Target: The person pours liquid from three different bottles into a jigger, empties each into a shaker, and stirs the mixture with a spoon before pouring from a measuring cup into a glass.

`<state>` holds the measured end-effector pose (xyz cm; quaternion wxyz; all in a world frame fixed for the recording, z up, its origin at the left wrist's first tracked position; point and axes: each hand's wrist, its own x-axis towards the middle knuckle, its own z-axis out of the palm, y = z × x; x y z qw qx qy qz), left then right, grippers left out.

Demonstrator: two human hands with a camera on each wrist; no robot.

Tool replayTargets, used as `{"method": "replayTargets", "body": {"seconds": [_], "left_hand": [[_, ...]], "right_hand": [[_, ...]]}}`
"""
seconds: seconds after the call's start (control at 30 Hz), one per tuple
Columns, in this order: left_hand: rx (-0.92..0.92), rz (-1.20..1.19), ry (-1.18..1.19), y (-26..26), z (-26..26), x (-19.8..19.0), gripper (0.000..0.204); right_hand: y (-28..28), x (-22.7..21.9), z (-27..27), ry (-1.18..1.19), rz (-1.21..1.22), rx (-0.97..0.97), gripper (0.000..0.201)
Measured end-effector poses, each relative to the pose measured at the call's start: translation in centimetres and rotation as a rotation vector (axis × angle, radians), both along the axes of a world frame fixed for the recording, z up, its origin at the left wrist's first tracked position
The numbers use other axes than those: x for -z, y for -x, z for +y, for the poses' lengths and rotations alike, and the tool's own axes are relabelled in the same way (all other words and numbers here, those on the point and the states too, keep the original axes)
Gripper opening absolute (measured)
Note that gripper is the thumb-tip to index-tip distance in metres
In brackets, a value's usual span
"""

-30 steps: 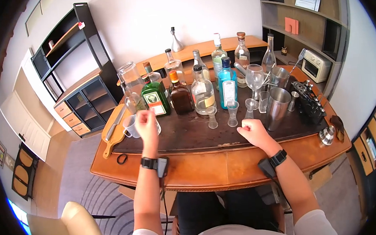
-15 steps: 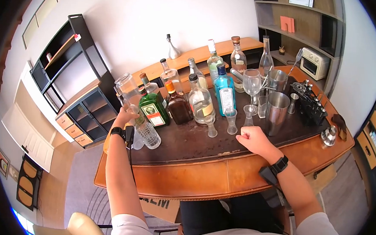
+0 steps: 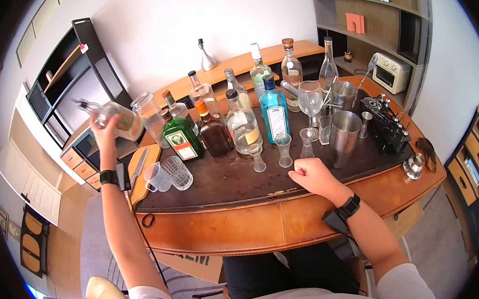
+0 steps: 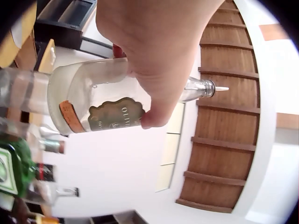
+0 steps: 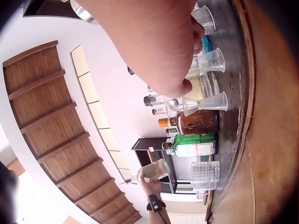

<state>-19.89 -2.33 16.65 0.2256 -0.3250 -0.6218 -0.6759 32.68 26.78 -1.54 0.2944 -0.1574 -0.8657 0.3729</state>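
My left hand (image 3: pixel 106 134) grips a clear glass bottle (image 3: pixel 126 123) and holds it up, tilted, at the table's left, its spout pointing up and left. In the left wrist view the thumb lies by the dark label of the bottle (image 4: pixel 93 100). My right hand (image 3: pixel 317 177) rests at the table's front with its fingers curled in, holding nothing, close to the jiggers (image 3: pixel 284 151) and the metal shaker (image 3: pixel 344 137). Below the raised bottle stand a clear mug (image 3: pixel 158 177) and a cut-glass tumbler (image 3: pixel 178 174).
A green bottle (image 3: pixel 182 139), a brown bottle (image 3: pixel 215 133) and a blue bottle (image 3: pixel 274 114) stand mid-table among several others. A knife (image 3: pixel 138 162) lies on the cutting board (image 3: pixel 151 157) at the left. A wine glass (image 3: pixel 310 98) and a black machine (image 3: pixel 386 127) are at the right.
My left hand has taken hold of the clear bottle at the left and lifted it off the table, up and leftward, tilting it. The right hand remains curled near the same place.
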Motion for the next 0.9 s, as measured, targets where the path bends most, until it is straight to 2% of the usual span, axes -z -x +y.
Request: {"method": "replayTargets", "body": {"seconds": [0.03, 0.07, 0.13, 0.23, 0.27, 0.37, 0.47, 0.5, 0.57, 0.63, 0.73, 0.77, 0.87, 0.9], "left_hand": [[0.091, 0.011, -0.11, -1.1, -0.7, -1.6, 0.091], [0.106, 0.063, -0.167, -1.2, -1.4, -2.8, 0.087], [0.266, 0.053, -0.343, -4.7, -2.0, -5.0, 0.082], [0.37, -0.011, -0.388, -9.0, -4.0, -5.7, 0.077], [0.43, -0.023, -0.385, -11.2, -4.4, -5.2, 0.078], [0.455, -0.081, -0.321, -16.6, -6.0, -1.5, 0.079], [0.464, -0.058, -0.227, -22.0, -7.2, 4.0, 0.09], [0.474, -0.067, -0.175, -23.2, -7.7, 5.9, 0.093], [0.421, -0.112, -0.137, -26.2, -8.1, 9.1, 0.098], [0.328, -0.17, -0.057, -29.4, -8.2, 10.7, 0.103], [0.264, -0.194, 0.015, -31.9, -8.5, 13.0, 0.103], [0.268, -0.224, 0.029, -32.4, -8.5, 13.4, 0.103], [0.219, -0.203, 0.069, -33.7, -8.2, 14.0, 0.104], [0.201, -0.18, 0.109, -33.3, -8.3, 14.6, 0.104]], "right_hand": [[0.0, 0.0, 0.0, -0.002, -0.004, -0.002, 0.04], [0.0, -0.1, 0.0, -0.005, -0.007, -0.002, 0.04], [-0.1, -0.2, -0.1, 0.008, -0.006, 0.0, 0.04], [-0.2, 0.0, 0.0, 0.01, 0.001, 0.005, 0.039], [-0.2, 0.1, 0.1, 0.009, 0.006, 0.007, 0.038], [0.0, 0.3, 0.2, -0.044, 0.036, 0.056, 0.026], [0.5, 1.4, 0.0, -0.131, 0.17, 0.015, 0.015], [0.5, 2.0, 0.4, -0.141, 0.092, 0.013, 0.023], [1.2, 3.1, 0.7, -0.275, 0.166, 0.05, 0.024], [1.9, 3.9, 0.8, -0.364, 0.218, 0.088, 0.024], [0.8, 0.3, -0.5, -0.079, -0.106, 0.165, 0.02], [0.5, 0.4, -0.5, -0.156, -0.071, 0.239, 0.018], [0.1, 1.4, -0.5, -0.179, -0.001, 0.442, 0.02], [-0.1, 0.9, -0.7, -0.1, -0.056, 0.434, 0.029]]}}
